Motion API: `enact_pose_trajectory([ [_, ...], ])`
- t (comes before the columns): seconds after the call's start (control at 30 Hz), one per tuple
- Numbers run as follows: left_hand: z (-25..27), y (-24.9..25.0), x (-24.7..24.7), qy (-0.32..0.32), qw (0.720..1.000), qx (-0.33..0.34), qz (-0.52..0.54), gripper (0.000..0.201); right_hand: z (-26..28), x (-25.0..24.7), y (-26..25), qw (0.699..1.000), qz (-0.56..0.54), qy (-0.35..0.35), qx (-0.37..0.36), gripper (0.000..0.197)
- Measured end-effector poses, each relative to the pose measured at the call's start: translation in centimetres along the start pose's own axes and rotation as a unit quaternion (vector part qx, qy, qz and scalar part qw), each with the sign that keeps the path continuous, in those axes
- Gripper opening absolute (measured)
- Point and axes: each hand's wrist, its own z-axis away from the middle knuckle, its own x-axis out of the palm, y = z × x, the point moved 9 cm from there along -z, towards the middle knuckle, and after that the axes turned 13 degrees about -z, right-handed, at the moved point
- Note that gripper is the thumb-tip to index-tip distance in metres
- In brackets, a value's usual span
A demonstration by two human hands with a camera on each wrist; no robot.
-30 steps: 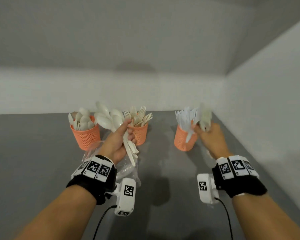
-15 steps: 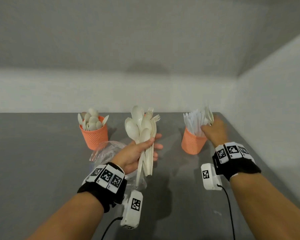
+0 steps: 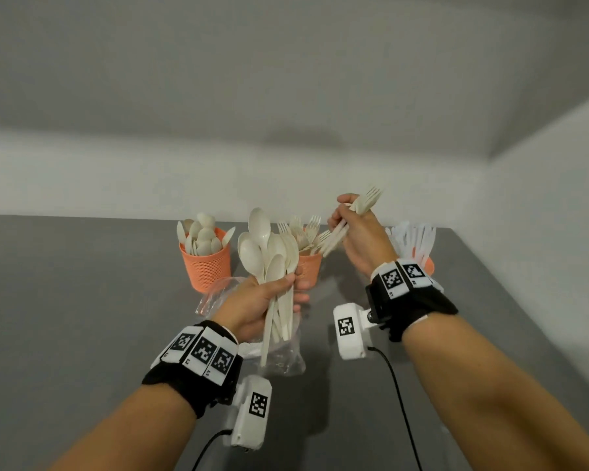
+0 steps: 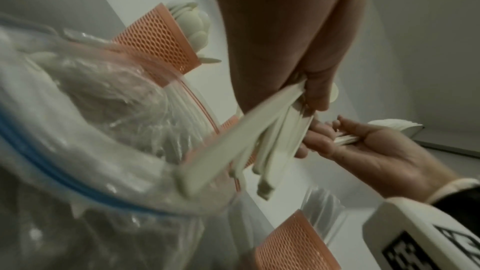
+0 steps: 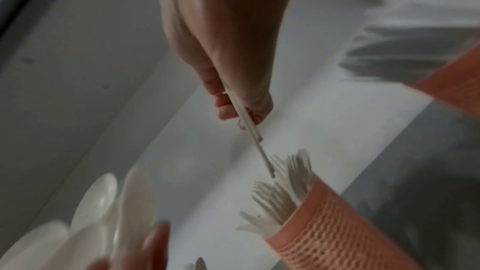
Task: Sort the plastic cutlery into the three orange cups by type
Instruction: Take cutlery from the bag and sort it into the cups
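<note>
Mostly the sorting looks done, as I judge it. On the grey table (image 3: pixel 82 317) stand three orange cups: the left cup (image 3: pixel 206 266) is full of spoons, the middle cup (image 3: pixel 308 268) holds forks, and the right cup (image 3: pixel 428 263), partly hidden behind the wrist, holds knives. A clear plastic bag (image 3: pixel 279 355) lies on the table under the hands; it seems to keep some cutlery inside. The left hand (image 3: pixel 252 307) grips a bunch of spoons (image 3: pixel 266 253), held upright. The right hand (image 3: pixel 357 232) pinches a few forks (image 3: pixel 351 215) just above the middle cup. What is left, I think: these forks, these spoons, and the rest of the bag.
</note>
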Motion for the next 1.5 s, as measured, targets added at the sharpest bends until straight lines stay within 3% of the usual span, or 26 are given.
enact_pose_trajectory([
  [0.07, 0.6, 0.6, -1.8, 0.019, 1.0, 0.01, 0.003, 0.016, -1.3, 1.2, 0.2, 1.0, 0.005, -0.011, -0.01, 0.02],
  [0.17, 1.6, 1.7, -4.4, 0.041, 0.999, 0.029, -0.001, 0.016, -3.3, 2.2, 1.2, 0.995, 0.098, -0.001, -0.022, 0.02],
  [0.3, 2.5, 2.7, -7.2, 0.061, 0.997, 0.04, -0.006, 0.017, -5.2, 2.1, 3.8, 0.982, 0.187, 0.008, 0.018, 0.024],
  [0.4, 2.5, 3.1, -8.5, 0.062, 0.997, 0.04, -0.004, 0.018, -5.3, 2.1, 2.9, 0.985, 0.162, 0.029, -0.046, 0.04],
  [0.47, 2.3, 3.2, -8.9, 0.056, 0.998, 0.038, -0.006, 0.019, -5.2, 2.5, 2.2, 0.972, 0.21, 0.035, -0.099, 0.024],
  [0.53, 1.9, 3.3, -8.9, 0.043, 0.998, 0.037, -0.003, 0.02, -5.4, 2.9, 2.7, 0.946, 0.305, 0.031, -0.107, 0.009],
  [0.6, 1.4, 3.3, -8.7, 0.027, 0.999, 0.033, 0.002, 0.024, -6.0, 2.7, 4.5, 0.897, 0.436, 0.015, -0.071, 0.025],
  [0.67, 0.9, 3.4, -8.5, 0.012, 1.0, 0.028, 0.003, 0.024, -6.3, 2.2, 5.9, 0.826, 0.563, -0.001, -0.024, 0.038],
  [0.7, 0.6, 3.4, -8.5, 0.008, 1.0, 0.027, 0.001, 0.023, -6.5, 2.1, 6.3, 0.802, 0.597, -0.014, -0.006, 0.043],
  [0.73, 0.4, 3.4, -8.5, 0.005, 1.0, 0.025, -0.004, 0.022, -6.5, 2.2, 6.5, 0.797, 0.603, -0.027, 0.004, 0.044],
  [0.8, 0.0, 3.5, -8.5, -0.001, 1.0, 0.024, -0.011, 0.021, -6.8, 2.8, 5.5, 0.823, 0.567, -0.027, -0.026, 0.039],
  [0.9, -0.4, 3.5, -8.7, -0.005, 1.0, 0.025, -0.014, 0.02, -7.3, 2.9, 2.9, 0.857, 0.499, 0.027, -0.126, 0.024],
  [1.0, -0.8, 3.3, -8.9, 0.002, 1.0, 0.02, -0.016, 0.019, -7.8, 1.5, 4.3, 0.813, 0.577, 0.015, -0.083, 0.03],
  [1.07, -1.0, 3.2, -8.9, 0.0, 1.0, 0.017, -0.012, 0.019, -7.4, 1.5, 4.4, 0.789, 0.606, 0.01, -0.106, 0.028],
  [1.13, -1.2, 3.2, -8.9, 0.002, 1.0, 0.014, 0.002, 0.02, -5.8, 3.7, 2.2, 0.804, 0.555, 0.016, -0.212, 0.022],
  [1.2, -1.4, 3.2, -8.9, 0.011, 1.0, 0.014, 0.012, 0.019, -3.6, 6.5, 0.5, 0.845, 0.465, -0.004, -0.263, 0.014],
  [1.23, -1.5, 3.2, -9.0, 0.018, 1.0, 0.017, 0.013, 0.017, -2.7, 7.8, 0.7, 0.872, 0.425, -0.032, -0.239, 0.011],
  [1.3, -1.6, 3.5, -9.1, 0.045, 0.999, 0.023, 0.003, 0.014, -0.8, 10.3, 3.8, 0.912, 0.382, -0.118, -0.092, 0.019],
  [1.37, -1.6, 4.3, -8.9, 0.075, 0.994, 0.053, -0.057, 0.011, 1.8, 12.0, 8.2, 0.911, 0.356, -0.198, 0.068, 0.034],
  [1.4, -1.5, 5.0, -8.7, 0.094, 0.984, 0.078, -0.127, 0.012, 2.8, 12.5, 9.7, 0.915, 0.322, -0.213, 0.115, 0.038],
  [1.5, -0.8, 6.6, -8.2, 0.148, 0.921, 0.13, -0.337, 0.018, 3.2, 12.6, 11.1, 0.949, 0.224, -0.17, 0.144, 0.032],
])
